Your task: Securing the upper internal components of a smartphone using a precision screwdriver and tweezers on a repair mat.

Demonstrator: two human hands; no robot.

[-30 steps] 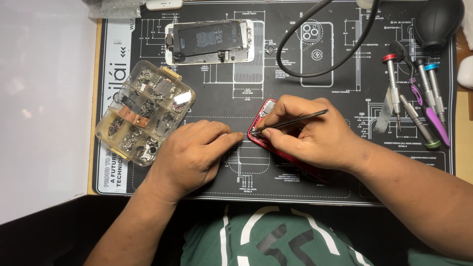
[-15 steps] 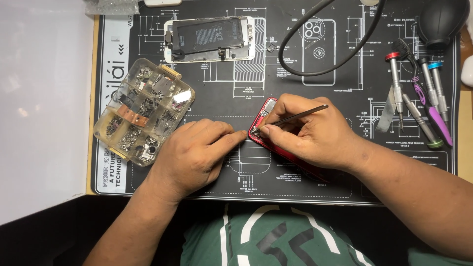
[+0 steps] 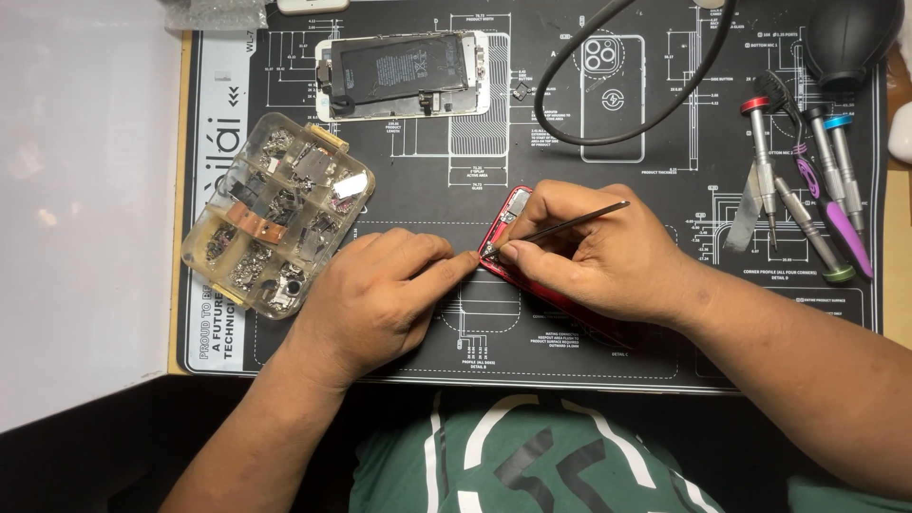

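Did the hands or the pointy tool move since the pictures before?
Hardly. The right hand still grips the thin tweezers, but their back end has dipped a little while the tip stays on the red phone corner. The left hand keeps its fingertip at that same corner. The parts box, opened phone and screwdrivers stayed put.

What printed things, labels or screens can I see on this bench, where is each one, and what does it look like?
Work mat: covers the bench, black with white line drawings and a white printed strip on its left edge.
Battery label: on the opened phone at top centre, a black rectangle with small pale print.
Phone outline: drawn on the mat at top, a rounded white-line rectangle.
No lit screens or packages show.
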